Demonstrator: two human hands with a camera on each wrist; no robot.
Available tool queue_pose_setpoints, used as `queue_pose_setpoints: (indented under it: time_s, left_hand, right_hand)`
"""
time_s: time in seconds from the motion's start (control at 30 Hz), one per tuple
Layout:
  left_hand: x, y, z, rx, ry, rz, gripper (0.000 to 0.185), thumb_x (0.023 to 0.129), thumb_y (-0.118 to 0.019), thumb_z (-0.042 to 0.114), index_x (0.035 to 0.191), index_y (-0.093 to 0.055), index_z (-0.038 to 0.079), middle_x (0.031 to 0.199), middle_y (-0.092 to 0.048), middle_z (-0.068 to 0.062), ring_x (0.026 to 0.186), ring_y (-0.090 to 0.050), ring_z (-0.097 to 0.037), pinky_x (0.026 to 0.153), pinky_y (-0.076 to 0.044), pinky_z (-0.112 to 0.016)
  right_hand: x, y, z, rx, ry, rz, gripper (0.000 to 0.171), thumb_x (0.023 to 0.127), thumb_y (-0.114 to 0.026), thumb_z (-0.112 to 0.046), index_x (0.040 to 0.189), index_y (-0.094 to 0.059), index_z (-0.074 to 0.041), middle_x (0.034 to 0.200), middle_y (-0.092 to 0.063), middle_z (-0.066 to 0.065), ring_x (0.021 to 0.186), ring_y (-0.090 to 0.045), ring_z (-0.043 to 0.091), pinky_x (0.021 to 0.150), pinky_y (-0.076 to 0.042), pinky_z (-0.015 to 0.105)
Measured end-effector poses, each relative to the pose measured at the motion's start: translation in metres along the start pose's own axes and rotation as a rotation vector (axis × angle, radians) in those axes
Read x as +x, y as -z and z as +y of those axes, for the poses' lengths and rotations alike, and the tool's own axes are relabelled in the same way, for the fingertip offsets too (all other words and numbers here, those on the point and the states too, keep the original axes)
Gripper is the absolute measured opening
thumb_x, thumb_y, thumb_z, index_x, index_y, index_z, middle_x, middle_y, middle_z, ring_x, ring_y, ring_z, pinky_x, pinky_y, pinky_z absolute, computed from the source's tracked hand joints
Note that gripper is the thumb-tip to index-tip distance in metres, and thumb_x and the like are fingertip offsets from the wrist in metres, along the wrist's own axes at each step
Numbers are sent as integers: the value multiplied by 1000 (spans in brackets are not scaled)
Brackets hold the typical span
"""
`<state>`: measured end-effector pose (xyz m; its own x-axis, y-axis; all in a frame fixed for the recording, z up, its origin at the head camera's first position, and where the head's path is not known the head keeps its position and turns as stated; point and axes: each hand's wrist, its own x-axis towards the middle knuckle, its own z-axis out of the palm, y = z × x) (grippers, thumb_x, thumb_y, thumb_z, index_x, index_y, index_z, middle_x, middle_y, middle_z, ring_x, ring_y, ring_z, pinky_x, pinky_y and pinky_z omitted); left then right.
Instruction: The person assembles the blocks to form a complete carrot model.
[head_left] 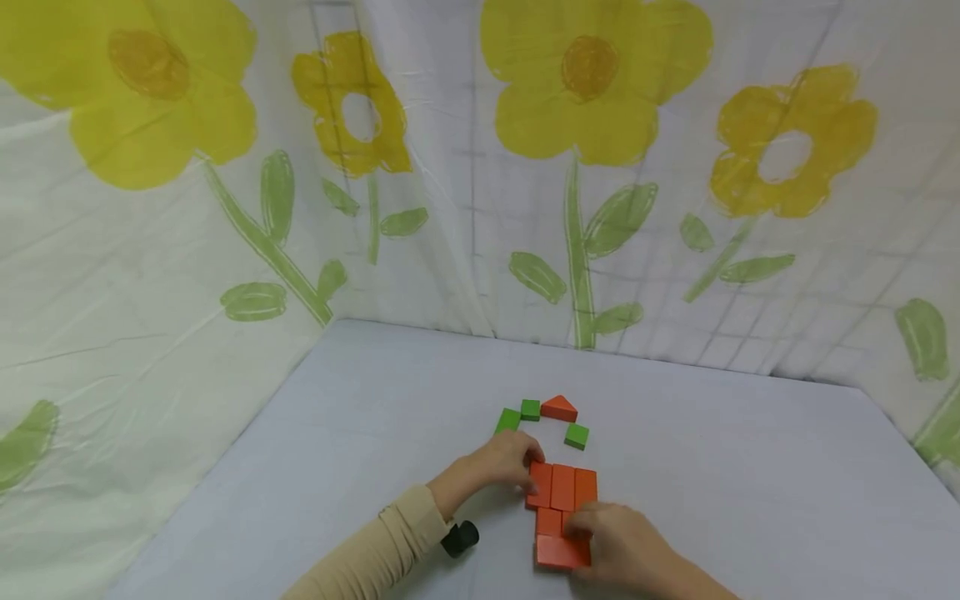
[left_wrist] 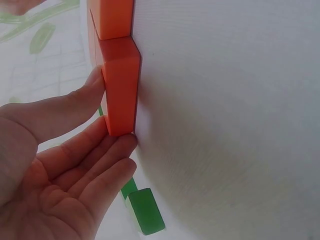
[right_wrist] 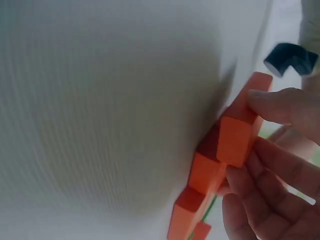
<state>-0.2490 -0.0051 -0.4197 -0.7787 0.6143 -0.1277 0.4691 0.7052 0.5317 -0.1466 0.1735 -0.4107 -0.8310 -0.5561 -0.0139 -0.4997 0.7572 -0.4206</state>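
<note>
On the white table, several red-orange rectangular blocks [head_left: 562, 487] lie side by side. My left hand [head_left: 504, 458] is at the left block of the upper row; in the left wrist view its thumb and fingertips pinch that red block [left_wrist: 122, 85] near its end. My right hand [head_left: 626, 542] holds the nearest block [head_left: 558, 552], which lies crosswise at the front of the group. From the right wrist, this orange block [right_wrist: 237, 135] shows between thumb and fingers, overlapping the blocks behind it. The right hand partly hides a smaller red block [head_left: 549, 522].
Beyond the group sit green blocks [head_left: 577, 436] and an orange triangular block [head_left: 558, 407], in a loose arc. A black cylindrical device [head_left: 460, 538] is beside the left cuff. A flower-printed curtain [head_left: 450, 208] hangs behind the table [head_left: 712, 467].
</note>
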Motion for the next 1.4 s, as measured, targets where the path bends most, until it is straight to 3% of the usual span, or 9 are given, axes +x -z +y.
queue_pose_setpoints:
  time_s: [0.37,0.7,0.97,1.4]
  left_hand:
    - [0,1,3,12,15,-6,33,66,-77,17,95,-64,8,77,-53,5,69,-43,-7,62,-39,-17]
    - [0,-1,2,-13,24,-9,33,66,-77,16,95,-63,8,77,-53,5,70,-44,-7,62,-39,-18]
    - [0,0,1,-13,22,-6,33,66,-77,17,95,-64,9,76,-52,6,69,-44,-7,61,-39,-18]
    - [0,-1,0,-19,7,-1,33,66,-77,16,95,-64,8,76,-53,6,69,-44,-7,60,-39,-17]
  right_hand:
    - [2,-6,-11,-43,3,-51,32,69,-72,-36,91,-66,-14,78,-51,-13,64,-42,2,60,-44,23]
    - [1,-8,-11,-3,-3,-64,27,72,-71,-28,90,-66,-9,75,-50,-12,61,-42,2,58,-43,21]
    - [1,-10,-11,-44,14,-10,26,72,-71,-27,88,-66,-7,75,-52,-9,60,-41,2,58,-43,20]
    - [1,-9,-10,-31,-16,-32,27,72,-71,-25,89,-66,-5,72,-51,-9,57,-40,2,55,-41,19]
